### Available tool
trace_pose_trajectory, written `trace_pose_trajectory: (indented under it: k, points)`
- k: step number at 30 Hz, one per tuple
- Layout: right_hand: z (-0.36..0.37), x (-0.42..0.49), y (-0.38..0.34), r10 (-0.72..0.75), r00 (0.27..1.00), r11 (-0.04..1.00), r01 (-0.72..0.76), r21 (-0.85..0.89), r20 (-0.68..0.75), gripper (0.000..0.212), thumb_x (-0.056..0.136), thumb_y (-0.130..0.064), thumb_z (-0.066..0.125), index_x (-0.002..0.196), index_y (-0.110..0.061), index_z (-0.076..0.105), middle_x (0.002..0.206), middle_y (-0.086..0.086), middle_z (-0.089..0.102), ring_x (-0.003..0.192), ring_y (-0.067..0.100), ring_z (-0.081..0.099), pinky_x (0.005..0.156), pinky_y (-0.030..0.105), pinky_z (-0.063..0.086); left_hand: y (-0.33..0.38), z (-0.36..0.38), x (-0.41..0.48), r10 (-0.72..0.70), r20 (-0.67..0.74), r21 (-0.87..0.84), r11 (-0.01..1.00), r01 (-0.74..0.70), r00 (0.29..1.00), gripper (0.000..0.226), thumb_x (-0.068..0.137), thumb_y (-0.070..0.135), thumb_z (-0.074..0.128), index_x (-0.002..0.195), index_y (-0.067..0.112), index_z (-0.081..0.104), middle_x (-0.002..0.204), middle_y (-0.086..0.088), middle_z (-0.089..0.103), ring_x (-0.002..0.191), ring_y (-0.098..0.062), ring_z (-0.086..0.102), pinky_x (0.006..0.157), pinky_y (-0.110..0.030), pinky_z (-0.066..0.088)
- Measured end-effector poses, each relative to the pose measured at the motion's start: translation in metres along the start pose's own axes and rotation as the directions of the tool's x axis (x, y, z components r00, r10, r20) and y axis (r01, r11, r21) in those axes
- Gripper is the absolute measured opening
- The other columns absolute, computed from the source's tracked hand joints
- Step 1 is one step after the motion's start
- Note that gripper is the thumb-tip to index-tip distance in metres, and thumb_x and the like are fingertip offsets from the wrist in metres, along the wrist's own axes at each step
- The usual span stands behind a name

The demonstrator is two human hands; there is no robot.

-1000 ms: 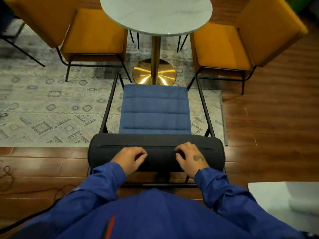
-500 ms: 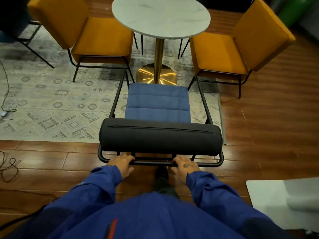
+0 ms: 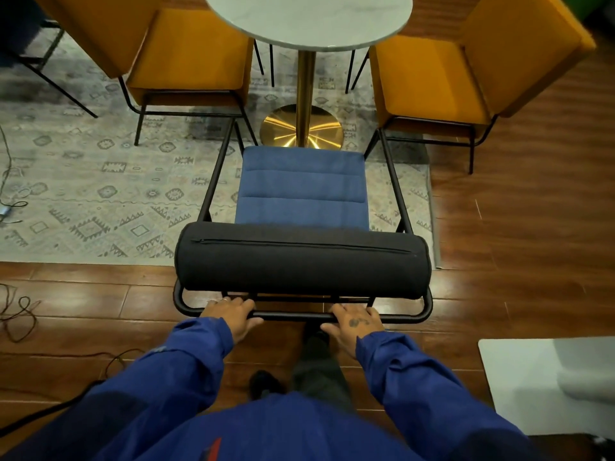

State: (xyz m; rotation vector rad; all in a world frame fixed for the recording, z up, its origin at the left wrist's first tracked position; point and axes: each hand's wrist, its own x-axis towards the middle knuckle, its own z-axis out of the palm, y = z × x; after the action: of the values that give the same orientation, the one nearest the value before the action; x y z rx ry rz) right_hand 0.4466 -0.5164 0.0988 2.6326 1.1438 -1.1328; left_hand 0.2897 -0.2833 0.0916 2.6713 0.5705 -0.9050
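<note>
A chair with a blue seat cushion (image 3: 301, 188) and a black roll-shaped backrest (image 3: 301, 261) stands in front of me, its black metal frame (image 3: 293, 316) running behind the backrest. My left hand (image 3: 231, 312) grips the frame's rear bar on the left, fingers curled over it. My right hand (image 3: 354, 322) grips the same bar on the right. The chair faces a round white marble table (image 3: 309, 18) on a gold pedestal (image 3: 303, 128).
Two orange chairs (image 3: 186, 51) (image 3: 442, 74) flank the table on a patterned grey rug (image 3: 100, 181). Cables (image 3: 20, 311) lie on the wood floor at left. A white surface (image 3: 545, 380) sits at lower right. My feet (image 3: 266, 382) are below the frame.
My hands have left the top of the backrest and dropped to the rear frame bar, which they now grip. The chair sits closer to the table.
</note>
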Motion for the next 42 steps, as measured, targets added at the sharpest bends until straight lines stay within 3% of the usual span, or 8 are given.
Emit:
trace_pose_trajectory:
  k: [5,9,13,17,24,28,38,42]
  points:
    - [-0.01,0.012,0.023,-0.062,0.995,0.998,0.063,-0.008,0.078,0.049,0.091,-0.066,0.032,0.111,-0.026,0.049,0.114,0.005,0.06,0.108,0.027,0.055,0.09,0.043,0.04,-0.002,-0.002,0.01,0.037,0.077,-0.036,0.999,-0.034,0.996,0.051,0.087,0.066,0.034,0.099,0.021,0.055,0.087,-0.001,0.06,0.083,-0.023,0.062,0.081,-0.036,0.05]
    - [-0.018,0.017,0.034,-0.112,0.988,0.992,0.118,-0.051,0.106,0.051,0.089,-0.07,0.028,0.109,-0.027,0.048,0.105,0.003,0.062,0.1,0.025,0.059,0.076,0.038,0.042,-0.003,0.0,0.018,0.069,0.107,-0.073,0.995,-0.061,0.992,0.052,0.086,0.068,0.032,0.102,0.023,0.054,0.086,0.002,0.058,0.079,-0.017,0.058,0.075,-0.031,0.048]
    - [-0.026,0.019,0.041,-0.122,0.983,0.991,0.128,-0.032,0.139,0.049,0.091,-0.067,0.031,0.111,-0.025,0.048,0.106,0.005,0.062,0.101,0.028,0.059,0.082,0.04,0.045,0.006,-0.005,0.027,0.09,0.142,-0.089,0.993,-0.078,0.986,0.055,0.087,0.066,0.035,0.107,0.019,0.056,0.091,-0.002,0.062,0.09,-0.023,0.063,0.084,-0.035,0.051]
    - [-0.042,0.025,0.056,-0.111,0.983,0.991,0.12,-0.054,0.146,0.049,0.091,-0.066,0.032,0.113,-0.026,0.049,0.111,0.004,0.062,0.103,0.026,0.059,0.087,0.042,0.048,0.02,-0.014,0.042,0.129,0.148,-0.151,0.983,-0.106,0.981,0.054,0.089,0.062,0.037,0.105,0.015,0.059,0.074,0.009,0.048,0.077,-0.015,0.053,0.074,-0.027,0.041]
    - [-0.085,0.055,0.07,-0.122,0.992,0.986,0.124,-0.107,0.03,0.064,0.084,-0.075,0.022,0.114,-0.027,0.051,0.111,0.001,0.065,0.104,0.025,0.061,0.094,0.045,0.045,0.018,-0.055,0.077,0.141,0.079,-0.157,0.979,-0.127,0.987,0.06,0.086,0.067,0.035,0.104,0.016,0.062,0.098,-0.008,0.069,0.09,-0.025,0.065,0.088,-0.038,0.052]
    - [-0.119,0.077,0.079,-0.112,0.994,0.987,0.112,-0.114,0.011,0.051,0.09,-0.069,0.03,0.111,-0.027,0.05,0.112,0.001,0.064,0.106,0.026,0.059,0.095,0.048,0.039,0.021,-0.082,0.099,0.112,0.004,-0.103,0.989,-0.111,0.994,0.063,0.084,0.071,0.032,0.103,0.018,0.06,0.101,-0.008,0.067,0.093,-0.027,0.063,0.088,-0.039,0.051]
    - [-0.177,0.143,0.092,-0.129,0.988,0.988,0.12,-0.098,-0.088,0.048,0.088,-0.07,0.033,0.105,-0.029,0.052,0.108,-0.002,0.064,0.105,0.025,0.058,0.096,0.054,0.033,0.018,-0.145,0.158,0.071,-0.024,-0.147,0.986,-0.073,0.997,0.058,0.086,0.066,0.037,0.092,0.013,0.06,0.071,0.003,0.051,0.068,-0.018,0.051,0.069,-0.032,0.045]
    - [-0.182,0.17,0.097,-0.142,0.988,0.986,0.136,-0.099,-0.064,0.046,0.086,-0.073,0.03,0.097,-0.033,0.049,0.101,-0.004,0.063,0.101,0.026,0.058,0.09,0.052,0.034,0.012,-0.153,0.178,0.047,0.012,-0.124,0.991,-0.045,0.999,0.057,0.086,0.066,0.037,0.088,0.014,0.059,0.072,0.0,0.052,0.068,-0.021,0.051,0.074,-0.039,0.049]
